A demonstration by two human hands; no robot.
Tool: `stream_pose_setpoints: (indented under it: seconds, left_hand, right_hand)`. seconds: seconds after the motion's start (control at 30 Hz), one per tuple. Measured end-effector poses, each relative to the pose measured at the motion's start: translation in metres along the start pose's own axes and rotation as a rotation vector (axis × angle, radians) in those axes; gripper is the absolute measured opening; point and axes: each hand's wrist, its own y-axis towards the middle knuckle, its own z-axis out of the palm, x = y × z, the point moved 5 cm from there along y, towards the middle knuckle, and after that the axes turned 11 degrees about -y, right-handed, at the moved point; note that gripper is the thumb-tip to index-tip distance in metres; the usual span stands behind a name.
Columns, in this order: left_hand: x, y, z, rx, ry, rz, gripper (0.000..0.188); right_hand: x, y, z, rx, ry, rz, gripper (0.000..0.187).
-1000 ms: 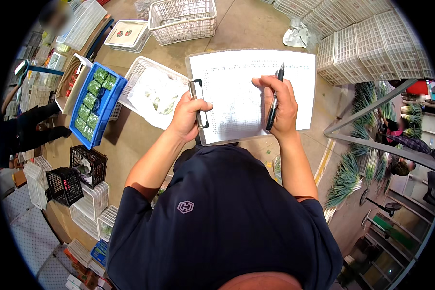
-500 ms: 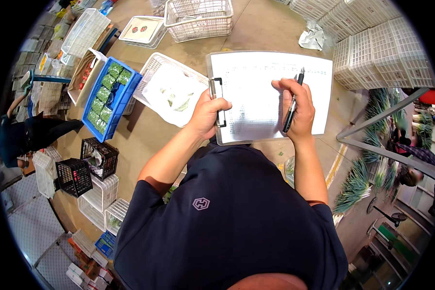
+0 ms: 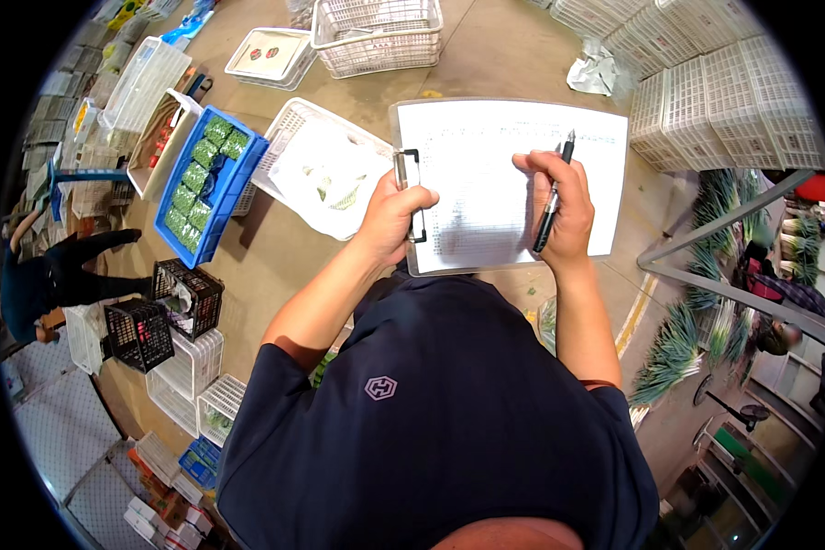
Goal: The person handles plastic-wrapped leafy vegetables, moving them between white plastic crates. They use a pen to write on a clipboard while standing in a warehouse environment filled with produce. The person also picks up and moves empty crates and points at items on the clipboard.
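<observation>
A clear clipboard (image 3: 399, 115) is held out in front of my body, its metal clip along the left side. A white printed sheet (image 3: 477, 206) with rows of small text lies on it. My left hand (image 3: 391, 215) grips the board by the clip, thumb on top and the other fingers hidden beneath. In my right hand (image 3: 566, 206) is a black pen (image 3: 547, 220), slanting across the fingers with its pointed silver end away from me. The right index finger stretches over the sheet's upper right part.
Left of the board stand a white crate (image 3: 289, 124) lined with white plastic and a blue crate (image 3: 168, 223) of bagged greens. Black crates (image 3: 139, 336) sit nearer. Stacked white crates (image 3: 715, 101) and green onions (image 3: 674, 357) are right. A person (image 3: 60, 280) walks at far left.
The person at far left has taken a step, with the blue-handled cart beside them shifting slightly. My hands, the clipboard and the pen are almost unmoved.
</observation>
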Motion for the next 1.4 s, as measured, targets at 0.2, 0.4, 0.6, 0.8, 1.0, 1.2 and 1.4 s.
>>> stream_pose_setpoints:
  seconds: [0.2, 0.4, 0.6, 0.8, 1.0, 1.2, 1.4]
  left_hand:
    - [-0.0002, -0.0010, 0.0039, -0.021, -0.016, 0.005, 0.048]
    - [-0.0005, -0.0022, 0.0041, -0.003, -0.004, 0.016, 0.042]
    - [-0.0002, -0.0010, 0.0045, -0.005, -0.006, 0.013, 0.039]
    - [-0.0015, 0.0006, 0.0099, -0.004, -0.018, 0.007, 0.039]
    - [-0.0006, 0.0023, 0.0069, -0.009, -0.018, 0.004, 0.039]
    - [0.0008, 0.0037, 0.0044, -0.027, -0.029, 0.006, 0.038]
    - [0.0014, 0.0053, 0.0035, -0.028, -0.038, 0.010, 0.039]
  right_hand:
    - [-0.0008, -0.0010, 0.0017, -0.017, 0.005, -0.010, 0.027]
    - [-0.0003, -0.0022, 0.0013, -0.018, -0.033, -0.025, 0.028]
    - [0.0012, 0.0009, 0.0005, -0.032, -0.070, -0.062, 0.027]
    - [0.0014, 0.0023, -0.0014, -0.046, -0.077, -0.067, 0.028]
    - [0.0032, 0.0053, -0.0017, -0.047, -0.100, -0.080, 0.028]
    - [0.0047, 0.0068, 0.0014, -0.061, -0.134, -0.151, 0.027]
    - [-0.0005, 0.0062, 0.0049, -0.034, -0.150, -0.154, 0.028]
